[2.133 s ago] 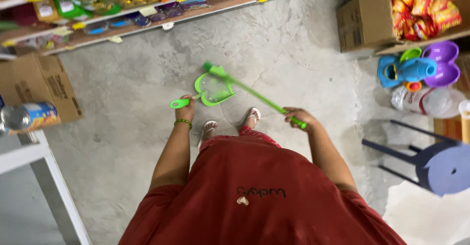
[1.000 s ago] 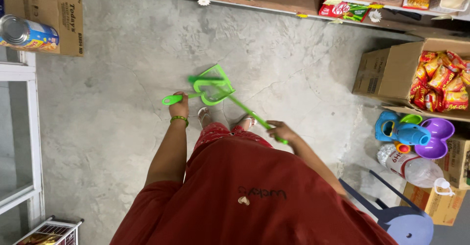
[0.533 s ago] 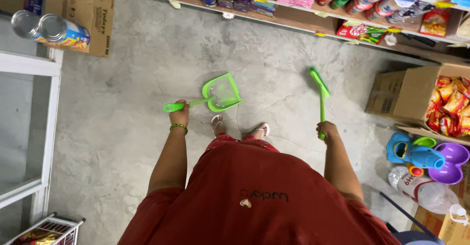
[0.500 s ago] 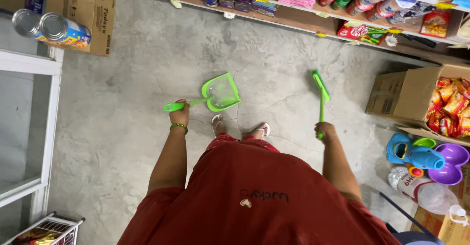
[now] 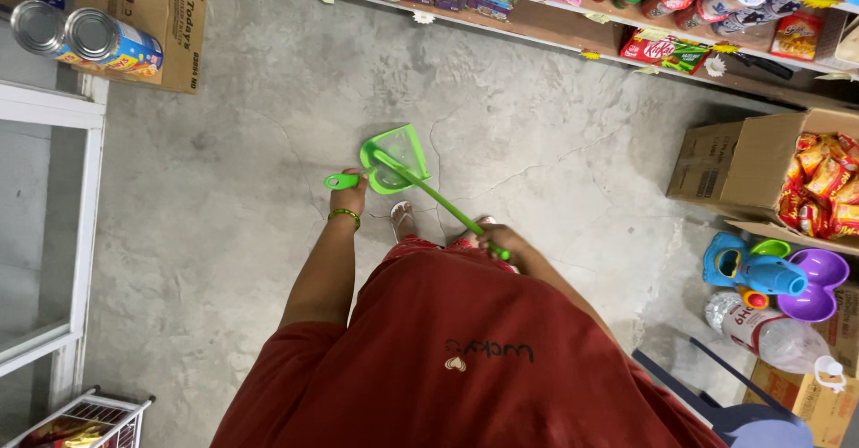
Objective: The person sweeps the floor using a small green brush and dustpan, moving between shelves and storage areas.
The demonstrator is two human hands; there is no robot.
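My left hand [image 5: 351, 193] grips the handle of a bright green dustpan [image 5: 395, 157], held low over the grey concrete floor [image 5: 224, 197] in front of my feet. My right hand [image 5: 498, 237] holds the end of a thin green brush stick [image 5: 429, 195]. The stick slants up and left, and its far end lies across the mouth of the dustpan. A green bangle sits on my left wrist. My red garment fills the bottom of the view.
A low shelf [image 5: 573, 27] of packets and bottles runs along the top. A cardboard box [image 5: 152, 9] and tins [image 5: 89, 41] stand at upper left, a white frame [image 5: 76, 233] at left. A snack-filled box [image 5: 778, 175], plastic toys [image 5: 778, 273] and a chair [image 5: 725, 403] are at right.
Half a second ago my right hand held the brush upright, apart from the dustpan. It has swung left and now crosses the pan's mouth. The view has drifted a little.
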